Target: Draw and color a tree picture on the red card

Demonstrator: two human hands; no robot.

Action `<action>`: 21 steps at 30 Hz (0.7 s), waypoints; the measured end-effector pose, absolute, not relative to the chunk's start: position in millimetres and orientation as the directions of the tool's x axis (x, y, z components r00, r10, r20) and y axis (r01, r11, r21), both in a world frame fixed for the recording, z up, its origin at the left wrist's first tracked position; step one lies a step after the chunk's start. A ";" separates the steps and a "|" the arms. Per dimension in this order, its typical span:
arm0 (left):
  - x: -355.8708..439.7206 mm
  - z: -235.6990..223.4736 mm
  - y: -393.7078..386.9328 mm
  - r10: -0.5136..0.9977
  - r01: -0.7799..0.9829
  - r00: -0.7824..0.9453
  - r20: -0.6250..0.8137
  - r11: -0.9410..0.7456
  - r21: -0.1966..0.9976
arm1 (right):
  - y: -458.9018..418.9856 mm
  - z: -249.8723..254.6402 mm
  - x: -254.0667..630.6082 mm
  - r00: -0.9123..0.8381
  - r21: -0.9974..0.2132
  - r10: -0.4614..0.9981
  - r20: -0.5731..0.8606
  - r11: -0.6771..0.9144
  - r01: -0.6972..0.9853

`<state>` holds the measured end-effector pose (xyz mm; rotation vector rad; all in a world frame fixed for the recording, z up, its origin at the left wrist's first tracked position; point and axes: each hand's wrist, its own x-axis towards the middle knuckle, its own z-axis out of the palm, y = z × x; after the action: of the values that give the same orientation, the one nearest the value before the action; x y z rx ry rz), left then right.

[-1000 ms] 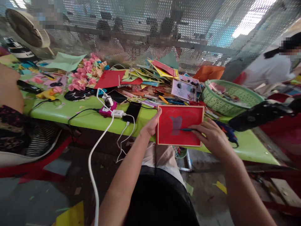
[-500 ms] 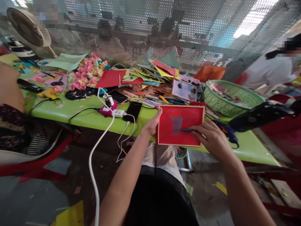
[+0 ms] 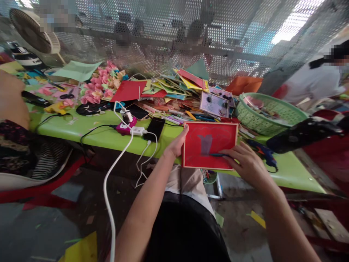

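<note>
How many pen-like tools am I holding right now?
1: the blue pen-like tool in your right hand, over the red framed board. Your left hand grips the board's left edge; anything behind the board can't be seen.

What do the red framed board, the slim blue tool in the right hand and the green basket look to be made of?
Red board: probably card or paper, flat and matte; its pale frame could be wood, judging by the tan strips.
Slim blue tool in the right hand: perhaps plastic, evenly coloured; too small to be sure.
Green basket: likely moulded plastic, regular holes through its wall.
</note>
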<state>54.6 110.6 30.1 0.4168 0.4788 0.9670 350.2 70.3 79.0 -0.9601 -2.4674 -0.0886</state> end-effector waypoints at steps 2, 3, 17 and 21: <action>55.3 33.2 109.8 0.854 -0.676 0.472 -0.221 0.511 0.530 | 70.4 78.5 349.9 -0.636 -0.118 0.621 0.459 0.752 0.649; 55.7 34.8 109.4 0.853 -0.678 0.467 -0.232 0.514 0.525 | 71.5 79.0 349.5 -0.631 -0.120 0.622 0.464 0.750 0.651; 53.2 34.6 106.7 0.854 -0.665 0.474 -0.214 0.506 0.550 | 97.1 87.2 350.1 -0.501 -0.103 0.609 0.615 0.692 0.715; 52.7 31.8 108.1 0.854 -0.672 0.483 -0.196 0.505 0.542 | 98.2 87.4 349.8 -0.519 -0.100 0.606 0.602 0.703 0.704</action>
<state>52.7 108.1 31.8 0.4245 0.4779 0.9638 349.8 98.2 87.4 -0.9956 -2.2897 -0.2063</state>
